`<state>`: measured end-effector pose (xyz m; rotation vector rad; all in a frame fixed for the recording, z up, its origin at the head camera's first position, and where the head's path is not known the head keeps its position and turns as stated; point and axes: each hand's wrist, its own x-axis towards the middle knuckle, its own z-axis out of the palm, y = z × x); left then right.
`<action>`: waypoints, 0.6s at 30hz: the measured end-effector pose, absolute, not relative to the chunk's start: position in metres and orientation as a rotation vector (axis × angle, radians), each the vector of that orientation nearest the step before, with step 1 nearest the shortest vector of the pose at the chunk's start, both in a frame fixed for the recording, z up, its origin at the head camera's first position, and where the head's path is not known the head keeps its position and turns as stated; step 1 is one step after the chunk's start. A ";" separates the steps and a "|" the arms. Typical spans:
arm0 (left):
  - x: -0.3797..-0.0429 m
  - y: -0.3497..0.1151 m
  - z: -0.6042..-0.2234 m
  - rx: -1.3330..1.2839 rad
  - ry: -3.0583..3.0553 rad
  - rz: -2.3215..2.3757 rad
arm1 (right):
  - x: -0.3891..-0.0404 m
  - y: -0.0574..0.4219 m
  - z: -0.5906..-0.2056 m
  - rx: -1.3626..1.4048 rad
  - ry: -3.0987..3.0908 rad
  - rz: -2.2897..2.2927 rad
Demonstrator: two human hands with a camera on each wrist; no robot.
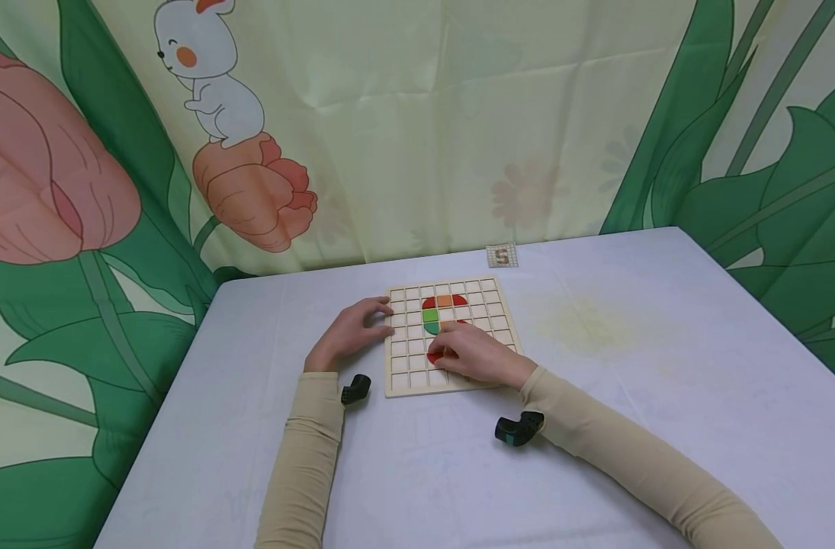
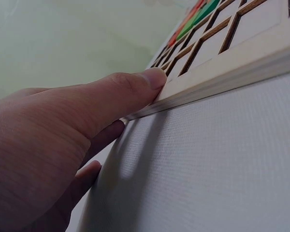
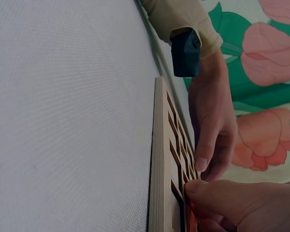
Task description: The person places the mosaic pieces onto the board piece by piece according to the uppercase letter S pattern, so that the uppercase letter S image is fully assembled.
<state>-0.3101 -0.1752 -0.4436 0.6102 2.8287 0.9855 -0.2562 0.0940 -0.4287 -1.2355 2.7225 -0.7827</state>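
A light wooden grid board (image 1: 398, 364) lies on the table. My right hand (image 1: 479, 354) reaches over its lower middle, thumb and fingers pinching a red rounded piece (image 1: 433, 357) at the grid cells. In the right wrist view the red piece (image 3: 190, 212) shows as a sliver below the thumb. My left hand (image 1: 348, 329) is at the board's left edge, its thumb (image 2: 152, 79) touching the rim and its fingers loosely bent. Set in the grid are red corner pieces (image 1: 460, 300), an orange square (image 1: 444, 301), a light green square (image 1: 429, 314) and a dark green rounded piece (image 1: 431, 328). The right hand partly hides pieces beneath it.
A small card with a grid pattern (image 1: 502, 255) lies at the table's back edge, behind the board. Black wrist cameras (image 1: 356, 390) are worn at both sleeves. A printed curtain (image 1: 403, 152) hangs behind the white-covered table (image 1: 630, 396).
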 end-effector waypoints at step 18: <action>-0.311 -0.176 -0.444 0.608 2.821 1.005 | -0.257 0.096 -0.429 -1.201 2.756 -0.770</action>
